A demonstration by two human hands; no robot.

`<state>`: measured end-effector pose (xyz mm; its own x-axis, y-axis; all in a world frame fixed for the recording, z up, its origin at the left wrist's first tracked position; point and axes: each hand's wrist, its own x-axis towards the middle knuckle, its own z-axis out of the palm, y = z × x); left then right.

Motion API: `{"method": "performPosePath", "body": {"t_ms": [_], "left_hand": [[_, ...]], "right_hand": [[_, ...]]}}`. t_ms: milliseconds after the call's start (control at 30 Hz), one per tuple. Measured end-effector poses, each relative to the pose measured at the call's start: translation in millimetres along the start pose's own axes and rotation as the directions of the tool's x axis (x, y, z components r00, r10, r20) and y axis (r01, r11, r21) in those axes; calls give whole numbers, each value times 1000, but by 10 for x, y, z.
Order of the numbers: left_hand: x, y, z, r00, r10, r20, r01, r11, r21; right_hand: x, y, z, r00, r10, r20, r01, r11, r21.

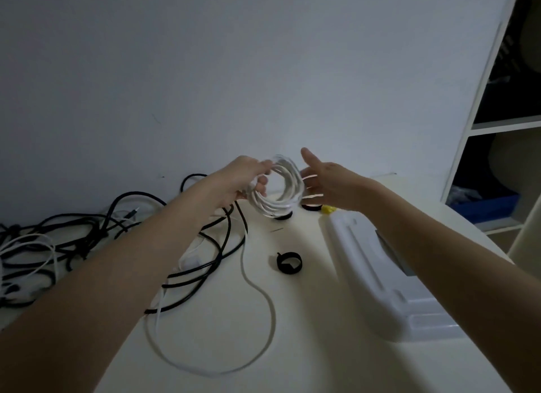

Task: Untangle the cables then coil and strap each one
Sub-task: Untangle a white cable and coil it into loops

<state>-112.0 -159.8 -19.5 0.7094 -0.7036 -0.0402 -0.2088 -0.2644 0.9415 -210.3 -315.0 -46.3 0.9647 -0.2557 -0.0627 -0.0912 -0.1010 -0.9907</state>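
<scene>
My left hand point(244, 177) grips a coil of white cable point(281, 193) and holds it above the table near the wall. The cable's loose tail point(265, 299) hangs from the coil and loops across the tabletop toward me. My right hand point(325, 182) is just right of the coil, thumb up, its fingers blurred against the coil's right side. A rolled black strap point(289, 263) lies on the table below the coil. Two more black straps point(311, 207) lie behind it, partly hidden by the coil. Tangled black cables point(87, 237) spread over the table's left side.
A white plastic device point(380, 278) lies along the table's right side, with a small yellow object point(328, 208) at its far end. A white shelf unit point(497, 126) with a blue bin point(486, 208) stands at the right. The wall is close behind the table point(307, 348).
</scene>
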Motion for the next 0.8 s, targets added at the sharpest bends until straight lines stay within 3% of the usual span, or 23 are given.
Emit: {"method": "performPosePath", "body": {"t_ms": [67,133,200,267,333,400,467,533,567,633,700,800], "left_hand": [[-1,-69,-162,991,-14,-133,5,998,-66],[-8,-116,-265,978,-19,-206,2,996,-84],[-32,-153,-302,976,-9,-216,1,999,-39],[-56,-171,-283,982,10,-187,-5,1000,25],[-78,-171,-277,989,26,-147,-18,998,58],[-97,-158,-308,991,39,-128,-32,998,56],[-120,-164,-362,988,50,-147,-41,997,68],[-134,-192,-419,980,66,-185,-48,993,105],[-139,-213,-444,976,70,-206,-46,992,116],[-156,-246,-477,969,67,-239,-43,994,104],[-184,-256,-483,971,64,-231,-46,996,81],[-269,-210,-427,991,56,-122,-55,998,14]], "right_hand": [[31,86,-33,998,54,-45,-57,995,-79],[77,187,33,996,43,-84,-75,899,-432],[178,283,158,1000,3,-27,-23,598,-801],[261,374,313,997,22,70,59,322,-945],[324,437,443,994,20,110,106,146,-984],[347,444,496,995,-52,82,86,75,-993],[364,413,479,995,-73,73,84,168,-982],[366,351,432,997,-48,63,77,424,-903],[340,299,410,997,-52,48,70,615,-786],[233,129,363,997,-76,6,74,942,-328],[123,-73,317,994,-104,34,100,988,117],[-15,-318,361,979,-164,124,120,944,309]]}}
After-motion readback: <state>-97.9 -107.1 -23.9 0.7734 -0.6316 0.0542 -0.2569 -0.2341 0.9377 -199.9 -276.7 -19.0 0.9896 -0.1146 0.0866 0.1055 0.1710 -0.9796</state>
